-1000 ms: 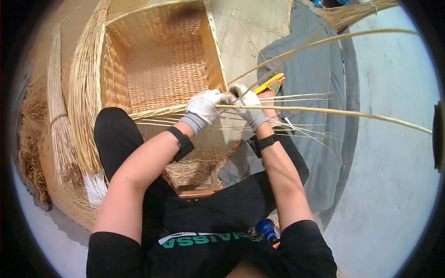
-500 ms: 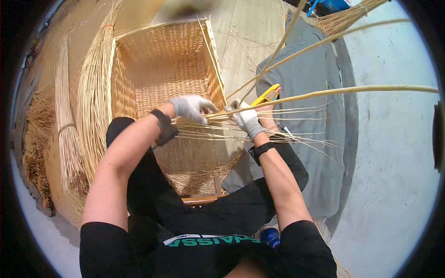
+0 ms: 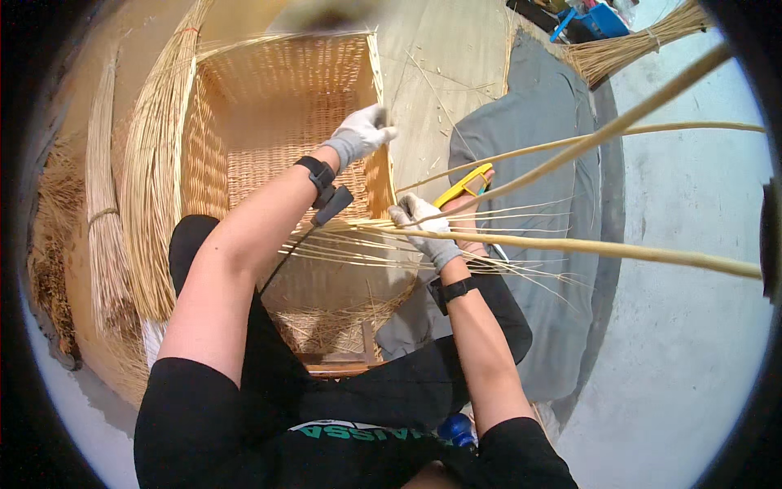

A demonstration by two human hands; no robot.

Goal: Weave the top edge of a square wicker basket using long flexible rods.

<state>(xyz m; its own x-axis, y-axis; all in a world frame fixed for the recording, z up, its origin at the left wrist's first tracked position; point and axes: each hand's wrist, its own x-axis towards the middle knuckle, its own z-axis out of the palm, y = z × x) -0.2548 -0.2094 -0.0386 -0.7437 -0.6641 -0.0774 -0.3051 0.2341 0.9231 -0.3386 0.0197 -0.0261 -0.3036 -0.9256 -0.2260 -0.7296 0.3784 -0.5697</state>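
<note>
Both my hands wear pale work gloves. My right hand (image 3: pixel 425 226) is closed around willow rods at the near right corner of a rectangular wicker basket (image 3: pixel 281 90). One thick rod (image 3: pixel 603 247) runs from it to the right, and another thick rod (image 3: pixel 627 121) slants to the upper right. Thinner willow ends (image 3: pixel 350 244) fan out along the basket's near edge. My left hand (image 3: pixel 364 132) is raised over the basket's right wall, fingers curled; what they hold, if anything, does not show. The basket's inside faces up.
Long willow bundles (image 3: pixel 151 171) lie left of the basket. A grey cloth (image 3: pixel 529 106) covers the floor to the right, with a yellow looped object (image 3: pixel 463 184) beside my foot. Farther off are another bundle (image 3: pixel 643 41) and a blue container (image 3: pixel 604 20). Trimmings (image 3: pixel 334 314) lie between my legs.
My left hand has left the rods beside my right hand and moved up and right, over the basket's right wall. The thick rods have swung lower at their far ends.
</note>
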